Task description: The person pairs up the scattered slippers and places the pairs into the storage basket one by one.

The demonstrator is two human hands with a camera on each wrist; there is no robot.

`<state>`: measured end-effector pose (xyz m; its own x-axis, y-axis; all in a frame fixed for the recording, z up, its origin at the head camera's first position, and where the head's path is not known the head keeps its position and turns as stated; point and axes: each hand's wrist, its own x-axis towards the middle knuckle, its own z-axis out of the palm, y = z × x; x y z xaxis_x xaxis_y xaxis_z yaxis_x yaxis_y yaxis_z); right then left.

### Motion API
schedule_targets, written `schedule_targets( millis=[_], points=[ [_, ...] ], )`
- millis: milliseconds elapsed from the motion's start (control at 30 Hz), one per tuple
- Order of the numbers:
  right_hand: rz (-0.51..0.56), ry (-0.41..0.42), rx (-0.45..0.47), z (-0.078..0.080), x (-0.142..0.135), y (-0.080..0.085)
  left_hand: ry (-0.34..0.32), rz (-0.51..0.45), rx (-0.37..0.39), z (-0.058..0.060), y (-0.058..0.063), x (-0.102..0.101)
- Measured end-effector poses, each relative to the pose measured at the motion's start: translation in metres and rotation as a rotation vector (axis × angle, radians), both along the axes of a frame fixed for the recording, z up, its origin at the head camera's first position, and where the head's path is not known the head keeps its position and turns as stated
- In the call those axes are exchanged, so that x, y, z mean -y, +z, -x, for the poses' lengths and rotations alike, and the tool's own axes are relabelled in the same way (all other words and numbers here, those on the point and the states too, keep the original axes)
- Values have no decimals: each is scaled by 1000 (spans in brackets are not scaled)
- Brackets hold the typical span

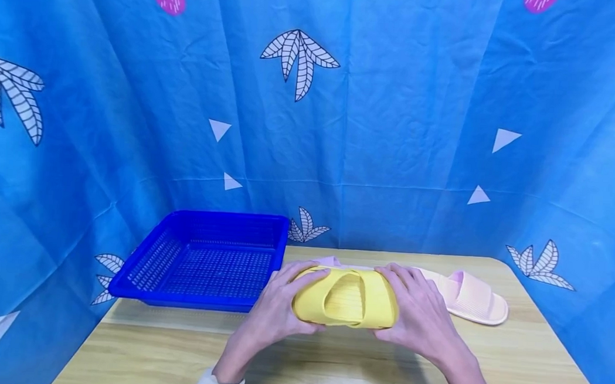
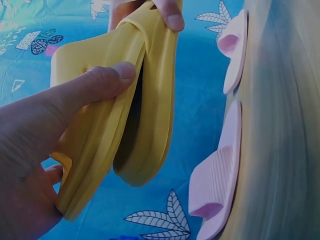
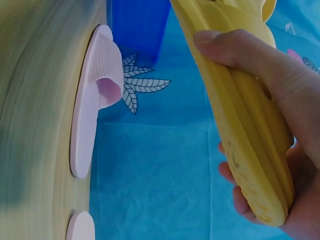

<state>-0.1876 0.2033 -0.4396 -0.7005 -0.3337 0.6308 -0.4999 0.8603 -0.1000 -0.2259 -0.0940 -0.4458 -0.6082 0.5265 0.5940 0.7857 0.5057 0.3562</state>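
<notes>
A pair of yellow slippers (image 1: 308, 301) is held up over the table, one against the other. My left hand (image 1: 276, 307) grips one end and my right hand (image 1: 424, 316) grips the other. In the left wrist view, the left thumb presses the side of the nearer yellow slipper (image 2: 100, 130), and a narrow dark gap separates it from the second one (image 2: 157, 110). In the right wrist view, the right thumb lies across the slippers' edges, with fingers curled behind. Two pale pink slippers (image 2: 215, 182) lie on the table beyond; in the head view, the held pair partly hides them.
A blue plastic basket (image 1: 190, 302) with perforated walls stands at the back left of the wooden table (image 1: 165, 359). Blue patterned cloth (image 1: 395, 133) hangs behind and along both sides. The table's right edge runs beyond the pink slipper (image 1: 478, 299).
</notes>
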Motion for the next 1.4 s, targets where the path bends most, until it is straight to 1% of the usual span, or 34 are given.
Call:
schedule_targets(
  millis=[100, 400, 500, 700, 867, 1033, 1167, 1400],
  points=[
    [0, 1, -6, 1, 2, 0, -5, -11, 4, 1, -1, 0],
    [-22, -13, -8, 0, 2, -1, -9, -7, -38, 2, -4, -2],
    [-23, -9, 0, 1, 2, -3, 1, 9, -53, 1, -6, 1],
    [-2, -6, 18, 2, -1, -5, 11, 48, -50, 2, -6, 1],
    [10, -8, 25, 4, -1, -8, 24, 83, -79, 3, -6, 3],
    [21, -14, 31, 4, -2, -10, 35, 89, -107, 3, -5, 3],
    [35, -9, 33, 5, -3, -11, 51, 91, -102, 4, -4, 7],
    [42, -7, 45, 6, -6, -9, 57, 53, -73, 3, -5, 21]
  ],
)
